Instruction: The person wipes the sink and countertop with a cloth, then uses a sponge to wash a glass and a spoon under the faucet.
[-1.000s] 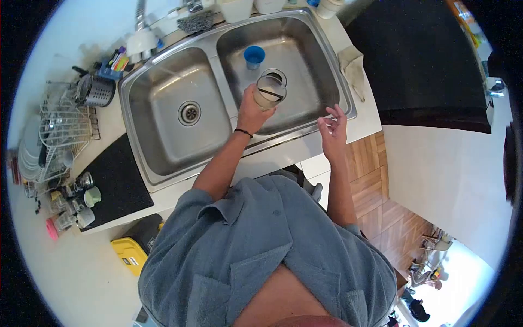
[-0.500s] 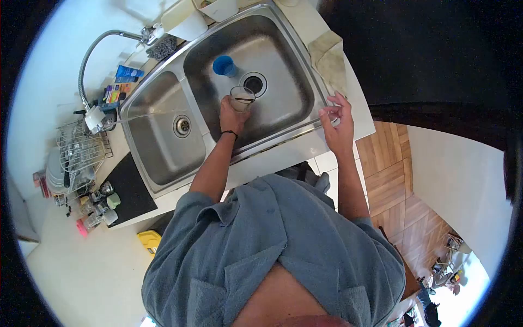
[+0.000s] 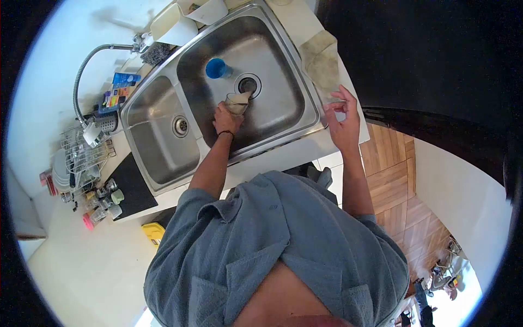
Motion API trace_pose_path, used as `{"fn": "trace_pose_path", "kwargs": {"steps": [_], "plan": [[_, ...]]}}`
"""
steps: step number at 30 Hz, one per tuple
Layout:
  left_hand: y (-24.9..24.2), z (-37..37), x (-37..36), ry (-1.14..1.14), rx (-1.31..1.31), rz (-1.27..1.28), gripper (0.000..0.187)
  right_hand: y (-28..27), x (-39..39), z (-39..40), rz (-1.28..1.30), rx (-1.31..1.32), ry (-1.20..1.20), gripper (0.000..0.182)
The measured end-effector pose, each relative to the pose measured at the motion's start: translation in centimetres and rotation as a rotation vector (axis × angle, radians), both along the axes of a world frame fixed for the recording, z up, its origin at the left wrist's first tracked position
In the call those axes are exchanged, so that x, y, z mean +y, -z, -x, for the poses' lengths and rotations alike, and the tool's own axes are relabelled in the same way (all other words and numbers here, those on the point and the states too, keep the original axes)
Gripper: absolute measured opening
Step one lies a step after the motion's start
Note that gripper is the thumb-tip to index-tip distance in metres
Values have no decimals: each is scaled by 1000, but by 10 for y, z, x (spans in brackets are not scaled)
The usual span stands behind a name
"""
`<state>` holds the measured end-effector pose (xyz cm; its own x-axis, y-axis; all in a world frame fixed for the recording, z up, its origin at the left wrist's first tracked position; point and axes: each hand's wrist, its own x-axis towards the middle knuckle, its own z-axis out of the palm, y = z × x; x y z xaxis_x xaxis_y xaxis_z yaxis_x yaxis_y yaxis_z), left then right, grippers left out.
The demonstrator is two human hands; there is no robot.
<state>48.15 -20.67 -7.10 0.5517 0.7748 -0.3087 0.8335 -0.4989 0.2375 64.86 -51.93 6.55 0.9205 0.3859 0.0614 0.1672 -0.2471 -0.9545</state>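
One tilted glass (image 3: 237,102) within left fingers (image 3: 222,113).

**No legible writing in view**

Nothing can be read here. The blue packet (image 3: 126,79) and the multicoloured packet (image 3: 110,100) behind the left sink basin carry printing, but it is too small and blurred to make out. The yellow case (image 3: 154,231) on the floor beside the counter shows a dark patch that may be a label, also unreadable. No numbers, brands or signs are legible anywhere else.
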Motion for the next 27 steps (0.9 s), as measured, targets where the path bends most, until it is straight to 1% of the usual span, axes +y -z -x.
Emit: {"fn": "trace_pose_path", "kwargs": {"steps": [10, 13, 19, 25, 27], "plan": [[-9, -7, -4, -28, 67, -26, 76, 4, -2, -2, 13, 15, 0, 59], [-11, -12, -5, -46, 95, -25, 78, 4, -5, 1, 21, 12, 6, 58], [-10, -12, -1, 11, 140, -18, 80, 4, -12, 6, 63, 3, 23, 57], [-9, -18, 0, -14, 202, -7, 81, 4, -15, 9, 76, -5, 45, 56], [-8, -16, 0, 8, 204, -17, 81, 5, -16, 11, 76, -4, 49, 55]]}}
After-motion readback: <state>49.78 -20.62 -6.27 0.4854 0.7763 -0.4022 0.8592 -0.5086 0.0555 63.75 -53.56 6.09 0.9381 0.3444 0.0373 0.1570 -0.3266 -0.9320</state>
